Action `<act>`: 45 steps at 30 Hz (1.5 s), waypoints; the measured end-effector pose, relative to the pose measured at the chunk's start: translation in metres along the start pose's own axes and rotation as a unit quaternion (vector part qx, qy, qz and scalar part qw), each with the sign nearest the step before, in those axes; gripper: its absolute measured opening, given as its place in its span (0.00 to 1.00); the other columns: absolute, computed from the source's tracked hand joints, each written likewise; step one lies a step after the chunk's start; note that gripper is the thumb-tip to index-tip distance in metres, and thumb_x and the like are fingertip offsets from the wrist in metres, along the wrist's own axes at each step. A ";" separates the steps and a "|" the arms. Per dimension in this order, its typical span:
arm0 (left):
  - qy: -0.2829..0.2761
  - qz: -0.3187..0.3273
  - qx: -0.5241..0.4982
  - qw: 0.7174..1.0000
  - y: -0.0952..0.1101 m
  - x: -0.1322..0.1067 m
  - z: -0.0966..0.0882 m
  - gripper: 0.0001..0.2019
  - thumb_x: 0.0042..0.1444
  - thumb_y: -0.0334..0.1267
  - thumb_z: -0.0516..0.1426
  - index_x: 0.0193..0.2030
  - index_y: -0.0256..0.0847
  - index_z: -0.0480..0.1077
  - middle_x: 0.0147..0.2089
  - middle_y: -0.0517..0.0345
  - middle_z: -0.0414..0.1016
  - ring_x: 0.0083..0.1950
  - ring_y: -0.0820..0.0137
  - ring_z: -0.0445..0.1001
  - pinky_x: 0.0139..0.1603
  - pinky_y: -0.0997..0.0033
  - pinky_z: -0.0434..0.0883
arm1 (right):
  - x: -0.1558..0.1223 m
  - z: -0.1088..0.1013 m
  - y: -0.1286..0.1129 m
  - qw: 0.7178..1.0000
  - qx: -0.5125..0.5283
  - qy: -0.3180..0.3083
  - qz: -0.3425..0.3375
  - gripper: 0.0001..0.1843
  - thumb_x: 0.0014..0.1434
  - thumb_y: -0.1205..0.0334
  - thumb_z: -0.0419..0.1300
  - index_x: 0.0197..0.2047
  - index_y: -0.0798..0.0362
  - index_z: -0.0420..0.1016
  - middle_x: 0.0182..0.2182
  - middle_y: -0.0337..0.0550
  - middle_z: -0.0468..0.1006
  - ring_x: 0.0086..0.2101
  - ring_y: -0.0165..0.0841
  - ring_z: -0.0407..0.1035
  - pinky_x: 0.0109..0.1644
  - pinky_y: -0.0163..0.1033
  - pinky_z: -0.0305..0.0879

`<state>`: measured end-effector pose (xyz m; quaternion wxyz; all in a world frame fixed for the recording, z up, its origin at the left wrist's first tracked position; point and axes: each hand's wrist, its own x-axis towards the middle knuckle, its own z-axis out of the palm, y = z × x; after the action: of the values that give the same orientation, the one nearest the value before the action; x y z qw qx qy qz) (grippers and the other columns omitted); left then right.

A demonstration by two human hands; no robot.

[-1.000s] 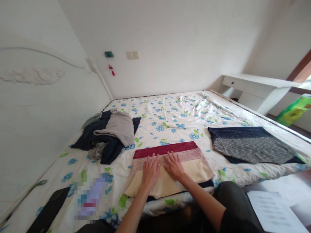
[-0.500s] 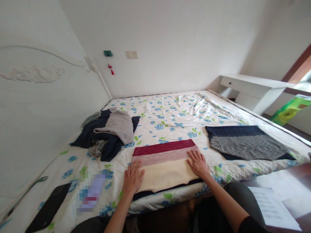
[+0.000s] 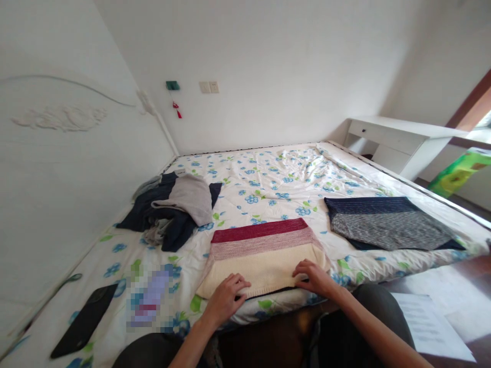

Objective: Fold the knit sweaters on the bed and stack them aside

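Observation:
A folded knit sweater [image 3: 264, 253], banded in burgundy, mottled pink and cream, lies flat at the front edge of the bed. My left hand [image 3: 228, 296] is at its near edge, left of the middle, with bent fingers on top and the thumb low at the hem. On the right side of that same edge, my right hand [image 3: 315, 278] pinches the cream knit, thumb below the curled fingers. A dark strip of fabric shows beneath the hem between both hands.
A folded grey and navy knit [image 3: 391, 225] lies to the right. Crumpled grey and navy clothes [image 3: 187, 197] are heaped at left. Nearer me are a black phone [image 3: 84, 319] and a blurred lilac item [image 3: 151, 299]. Printed paper [image 3: 433, 327] is at lower right, a white desk [image 3: 399, 138] beyond.
Both hands have slid from flat on the sweater's sides toward me to its near edge. Their fingers have gone from spread to curled on the hem.

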<state>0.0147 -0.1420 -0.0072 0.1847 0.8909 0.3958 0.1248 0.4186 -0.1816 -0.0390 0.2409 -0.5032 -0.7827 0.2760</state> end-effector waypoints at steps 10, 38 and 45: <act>-0.058 -0.045 -0.051 0.996 0.013 0.005 0.010 0.11 0.60 0.28 0.58 0.41 0.44 0.82 0.43 0.54 0.82 0.50 0.63 0.78 0.53 0.65 0.71 | 0.000 0.021 -0.005 1.000 0.031 -0.005 -0.003 0.09 0.68 0.57 0.66 0.46 0.48 0.88 0.44 0.46 0.84 0.48 0.40 0.74 0.56 0.44 0.68; 0.103 -0.124 0.185 0.969 -0.069 0.037 0.055 0.31 0.73 0.56 0.49 0.80 0.54 0.59 0.83 0.55 0.58 0.82 0.49 0.56 0.80 0.38 0.56 | 0.061 0.056 0.013 0.965 -0.213 0.053 0.143 0.37 0.74 0.36 0.50 0.82 0.34 0.53 0.81 0.38 0.47 0.79 0.47 0.39 0.81 0.62 0.34; 0.093 -0.194 0.174 0.961 -0.075 0.036 0.038 0.32 0.73 0.53 0.51 0.80 0.50 0.61 0.83 0.52 0.57 0.83 0.48 0.54 0.81 0.38 0.54 | 0.048 0.022 0.066 0.921 -0.193 0.097 0.323 0.38 0.76 0.37 0.44 0.83 0.39 0.51 0.82 0.42 0.45 0.79 0.55 0.37 0.78 0.72 0.36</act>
<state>0.0030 -0.0771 -0.0707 0.0096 0.8001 0.5918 0.0978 0.4294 -0.1189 -0.0947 0.1114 -0.7897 -0.5886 0.1323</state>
